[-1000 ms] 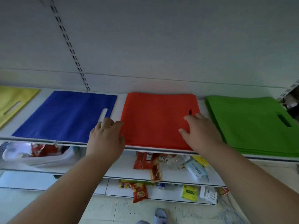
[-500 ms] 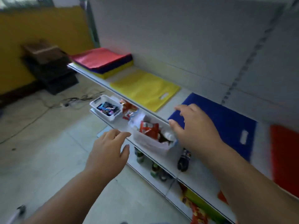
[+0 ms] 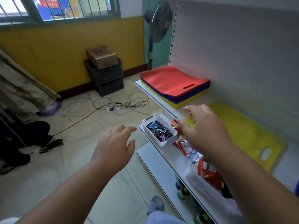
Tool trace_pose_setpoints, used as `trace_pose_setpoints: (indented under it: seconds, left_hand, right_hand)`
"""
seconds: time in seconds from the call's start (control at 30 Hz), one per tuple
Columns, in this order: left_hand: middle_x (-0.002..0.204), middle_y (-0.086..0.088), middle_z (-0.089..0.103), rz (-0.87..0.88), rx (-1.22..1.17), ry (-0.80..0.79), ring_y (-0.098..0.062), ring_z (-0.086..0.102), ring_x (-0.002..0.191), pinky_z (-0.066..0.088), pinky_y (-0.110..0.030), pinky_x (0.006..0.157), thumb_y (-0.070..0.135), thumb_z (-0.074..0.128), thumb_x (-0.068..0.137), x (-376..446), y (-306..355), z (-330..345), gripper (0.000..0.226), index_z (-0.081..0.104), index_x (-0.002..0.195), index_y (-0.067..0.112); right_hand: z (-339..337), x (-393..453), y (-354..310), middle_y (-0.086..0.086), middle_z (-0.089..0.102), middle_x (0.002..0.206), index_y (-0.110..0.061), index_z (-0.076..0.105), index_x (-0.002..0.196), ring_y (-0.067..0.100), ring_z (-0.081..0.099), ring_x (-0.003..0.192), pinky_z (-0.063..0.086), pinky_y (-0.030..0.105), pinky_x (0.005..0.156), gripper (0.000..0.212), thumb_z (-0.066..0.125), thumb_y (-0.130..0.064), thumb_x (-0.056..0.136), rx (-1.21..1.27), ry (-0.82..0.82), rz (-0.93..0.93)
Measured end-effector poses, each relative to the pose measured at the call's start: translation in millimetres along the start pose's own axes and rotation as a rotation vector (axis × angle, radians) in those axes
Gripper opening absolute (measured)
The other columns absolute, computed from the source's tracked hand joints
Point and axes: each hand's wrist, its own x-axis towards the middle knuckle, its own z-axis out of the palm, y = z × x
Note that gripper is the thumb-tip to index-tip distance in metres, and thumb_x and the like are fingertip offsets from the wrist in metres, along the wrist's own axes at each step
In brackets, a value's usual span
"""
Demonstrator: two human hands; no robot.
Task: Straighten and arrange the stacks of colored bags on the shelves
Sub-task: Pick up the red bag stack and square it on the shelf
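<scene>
— She's swung away from the orange pile she had both palms on a second ago; blue and orange are out of sight now, bar a blue sliver at the right edge.

— So where's she heading?

— Left along the shelf (image 3: 146,88), I'd guess to the far stack (image 3: 174,85), red on top of blue on top of yellow. Its layers look fairly square, though the near side bulges a little. Closer in lies the single yellow bag (image 3: 239,135), flat, handle hole toward us.

— Holding anything?

— No. Left hand (image 3: 114,147) hangs over the floor, fingers spread and loose, grasping nothing. Right hand (image 3: 204,126) reaches out above the shelf edge, fingers relaxed, also empty.

— And underneath?

— A white basket (image 3: 159,132) of sweets on the lower shelf, then snack packets (image 3: 184,145) half covered by her right arm. How much of the yellow bag's near corner the arm covers, I can't say. The fingertips are blurred.
</scene>
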Motion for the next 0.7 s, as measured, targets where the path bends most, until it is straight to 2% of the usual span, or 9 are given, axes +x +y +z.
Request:
trace_pose_setpoints:
  seconds: [0.1, 0.2, 0.3, 0.4, 0.5, 0.7]
  left_hand:
    - [0.109, 0.012, 0.058, -0.026, -0.014, -0.008, -0.017, 0.053, 0.11, 0.038, -0.031, 0.091, 0.034, 0.054, 0.094, 48.6, -33.6, -5.8, 0.036, 0.055, 0.13, 0.033]
    - [0.107, 0.012, 0.06, -0.014, -0.008, 0.017, -0.017, 0.055, 0.107, 0.035, -0.028, 0.086, 0.033, 0.056, 0.093, 96.7, -64.2, -17.0, 0.036, 0.057, 0.129, 0.031]
    - [0.104, 0.008, 0.062, 0.0, -0.038, 0.026, -0.021, 0.057, 0.102, 0.038, -0.032, 0.085, 0.029, 0.06, 0.091, 145.7, -97.5, -13.1, 0.035, 0.06, 0.126, 0.027]
    - [0.099, 0.007, 0.063, 0.048, -0.065, 0.027, -0.022, 0.06, 0.096, 0.045, -0.036, 0.082, 0.029, 0.059, 0.088, 196.5, -129.4, 5.1, 0.033, 0.063, 0.121, 0.026]
    - [0.092, 0.006, 0.064, 0.15, -0.088, 0.004, -0.023, 0.063, 0.088, 0.048, -0.036, 0.075, 0.029, 0.058, 0.083, 251.7, -155.7, 24.7, 0.032, 0.067, 0.114, 0.024]
    - [0.102, 0.006, 0.064, 0.389, -0.13, -0.171, -0.023, 0.06, 0.098, 0.046, -0.036, 0.082, 0.027, 0.062, 0.089, 359.4, -183.7, 40.7, 0.032, 0.062, 0.121, 0.026]
  right_hand:
    - [28.3, 68.6, -19.7, 0.004, 0.055, 0.111, -0.02, 0.058, 0.127, 0.023, 0.056, 0.097, 0.048, 0.038, 0.084, 0.043, 0.06, -0.041, 0.09, 0.032, 0.013, -0.013]
    - [46.1, 131.1, -39.3, 0.006, 0.056, 0.112, -0.018, 0.059, 0.126, 0.026, 0.056, 0.1, 0.048, 0.041, 0.088, 0.043, 0.061, -0.04, 0.09, 0.014, -0.007, -0.008]
    - [60.9, 182.3, -54.2, 0.005, 0.056, 0.113, -0.021, 0.058, 0.127, 0.027, 0.056, 0.099, 0.047, 0.038, 0.087, 0.042, 0.059, -0.042, 0.09, -0.051, -0.054, -0.001]
    - [81.3, 220.8, -61.2, 0.005, 0.057, 0.113, -0.021, 0.058, 0.127, 0.026, 0.056, 0.099, 0.048, 0.04, 0.086, 0.042, 0.059, -0.043, 0.09, -0.104, -0.029, 0.039]
    - [104.7, 245.0, -62.6, 0.005, 0.057, 0.112, -0.019, 0.059, 0.126, 0.025, 0.056, 0.102, 0.048, 0.04, 0.088, 0.043, 0.059, -0.043, 0.091, -0.124, 0.025, 0.147]
    - [129.3, 254.8, -59.7, 0.006, 0.06, 0.11, -0.018, 0.064, 0.12, 0.028, 0.058, 0.102, 0.048, 0.037, 0.089, 0.04, 0.063, -0.041, 0.088, -0.208, 0.165, 0.529]
